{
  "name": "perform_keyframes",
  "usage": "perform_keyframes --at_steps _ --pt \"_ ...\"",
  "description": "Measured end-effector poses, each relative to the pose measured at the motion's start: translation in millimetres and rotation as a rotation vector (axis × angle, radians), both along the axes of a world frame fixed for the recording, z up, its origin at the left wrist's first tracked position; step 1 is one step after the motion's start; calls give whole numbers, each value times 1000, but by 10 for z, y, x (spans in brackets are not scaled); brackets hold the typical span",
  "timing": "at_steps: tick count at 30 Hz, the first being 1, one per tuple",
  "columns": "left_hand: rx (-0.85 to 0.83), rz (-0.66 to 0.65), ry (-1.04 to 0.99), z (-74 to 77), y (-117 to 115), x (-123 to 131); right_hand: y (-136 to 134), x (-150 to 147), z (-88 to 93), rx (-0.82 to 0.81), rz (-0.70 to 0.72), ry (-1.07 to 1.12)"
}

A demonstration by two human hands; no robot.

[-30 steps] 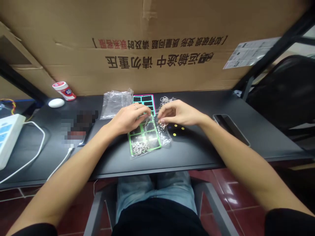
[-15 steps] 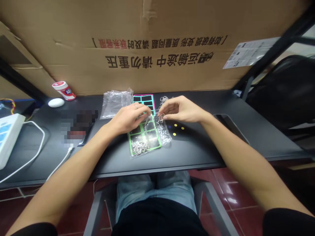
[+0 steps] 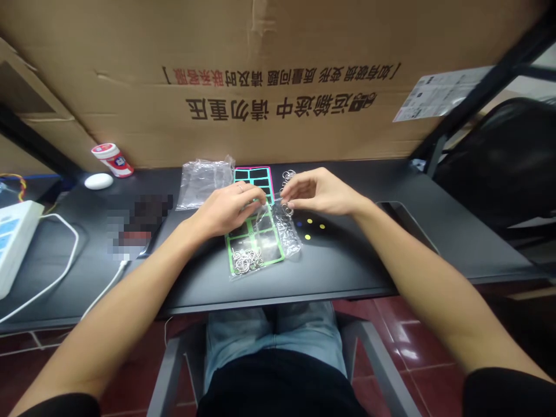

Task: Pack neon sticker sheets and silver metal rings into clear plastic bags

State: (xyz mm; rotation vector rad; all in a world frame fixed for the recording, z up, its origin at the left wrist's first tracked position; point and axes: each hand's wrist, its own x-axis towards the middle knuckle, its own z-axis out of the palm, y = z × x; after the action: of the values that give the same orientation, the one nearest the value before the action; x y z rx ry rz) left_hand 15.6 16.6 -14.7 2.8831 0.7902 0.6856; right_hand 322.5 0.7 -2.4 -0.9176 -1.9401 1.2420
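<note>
My left hand and my right hand meet above the black desk, their fingertips pinching the top edge of a clear plastic bag from either side. That bag holds small silver metal rings, and more rings sit just beyond my right fingers. Under my left hand lies a green-framed sheet with dark squares, with a cluster of rings in clear plastic at its near end. A pink and cyan framed sheet lies farther back.
A crumpled clear bag lies left of the sheets, near a red and white bottle and a white oval object. A power strip with white cable sits far left, a phone right, and a large cardboard box behind.
My right hand has moved up and left, closer to my left hand. The bag's top edge now lies pinched between both hands, and the bag sits slightly farther up the desk.
</note>
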Motion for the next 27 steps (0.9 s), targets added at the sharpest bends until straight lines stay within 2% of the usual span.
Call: perform_keyframes --at_steps 8,13,16,18,23,27 --pt "-3 -2 8 4 -1 -1 47 40 -16 40 -15 -44" --pt "-9 -9 16 4 5 0 32 53 -24 -97 89 -68" --pt "-2 -3 18 -4 7 0 17 21 -42 -136 166 -170" --pt "-5 1 27 -8 5 0 12 -5 -48 -92 191 -268" --pt "-8 4 35 -12 2 0 -2 -31 -15 137 166 -505" --pt "-14 1 24 -16 10 -2 -12 -7 22 184 183 -559"
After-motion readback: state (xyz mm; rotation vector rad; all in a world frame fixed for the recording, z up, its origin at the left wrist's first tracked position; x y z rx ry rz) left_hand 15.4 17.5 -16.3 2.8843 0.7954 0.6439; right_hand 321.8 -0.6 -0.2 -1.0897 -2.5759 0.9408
